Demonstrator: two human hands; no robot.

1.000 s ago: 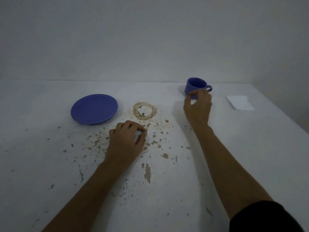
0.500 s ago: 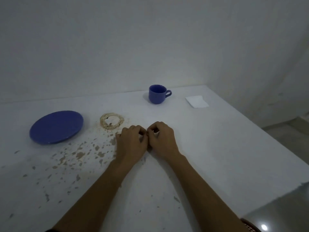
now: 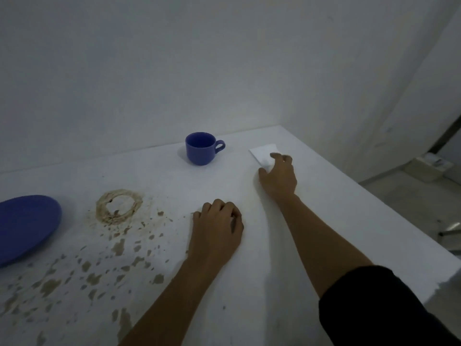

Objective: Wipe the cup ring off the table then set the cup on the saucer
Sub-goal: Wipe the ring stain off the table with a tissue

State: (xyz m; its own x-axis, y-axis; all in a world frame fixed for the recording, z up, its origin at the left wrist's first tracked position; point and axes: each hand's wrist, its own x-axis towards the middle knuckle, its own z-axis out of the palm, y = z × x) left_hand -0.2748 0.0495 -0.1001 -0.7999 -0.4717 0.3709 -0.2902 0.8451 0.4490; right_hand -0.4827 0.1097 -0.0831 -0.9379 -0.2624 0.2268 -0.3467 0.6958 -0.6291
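Head view, right hand [image 3: 279, 176] now on napkin [image 3: 262, 153], left hand [image 3: 216, 231] still curled

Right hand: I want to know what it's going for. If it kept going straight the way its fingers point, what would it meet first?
The white napkin: the right hand already has its fingertips on or just over the near edge; contact is unclear.
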